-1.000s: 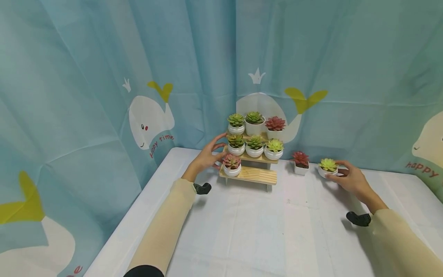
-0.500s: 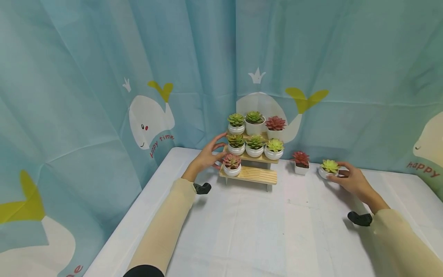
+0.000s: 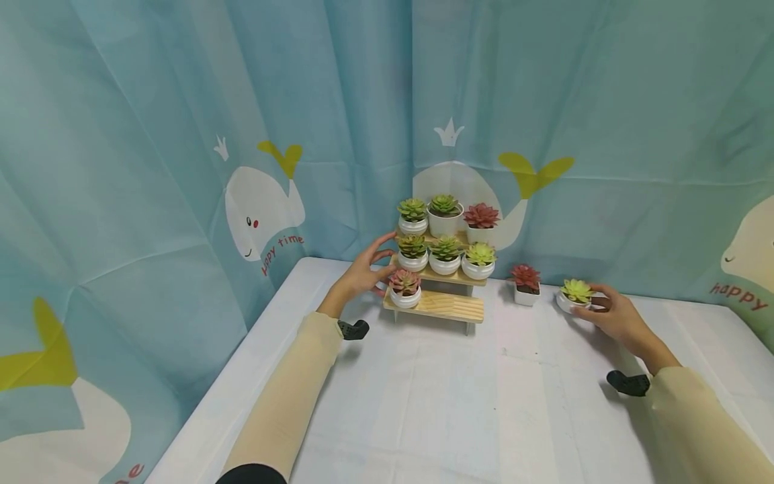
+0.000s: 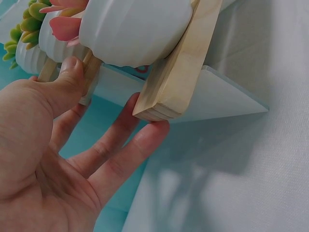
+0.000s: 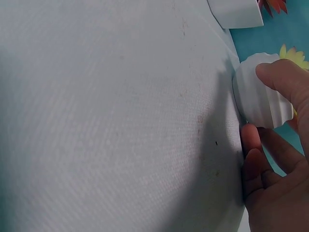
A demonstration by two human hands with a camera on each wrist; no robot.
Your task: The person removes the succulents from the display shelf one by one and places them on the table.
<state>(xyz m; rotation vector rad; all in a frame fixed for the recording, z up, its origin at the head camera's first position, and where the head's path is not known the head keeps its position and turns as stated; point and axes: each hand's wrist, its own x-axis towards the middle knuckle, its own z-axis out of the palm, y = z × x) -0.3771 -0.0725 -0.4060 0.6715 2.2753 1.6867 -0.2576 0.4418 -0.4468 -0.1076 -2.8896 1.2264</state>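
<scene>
My left hand holds the left end of a three-tier wooden plant stand. In the left wrist view its thumb lies against the middle board, and two fingertips touch the end of the lowest board. A pink succulent in a white pot sits at the left of that lowest tier. To the right, my right hand grips a small yellow-green succulent in a round white pot. The right wrist view has the thumb across this pot, with the fingers on its other side, low at the tablecloth.
Three potted succulents, one of them red, line the top tier. Three green ones, including a light green succulent, fill the middle tier. Between stand and right hand, a red succulent in a square pot stands on the white-covered table. A blue curtain hangs behind.
The right hand and its yellow-green succulent have shifted very slightly to the right. My left hand and the stand have stayed where they were.
</scene>
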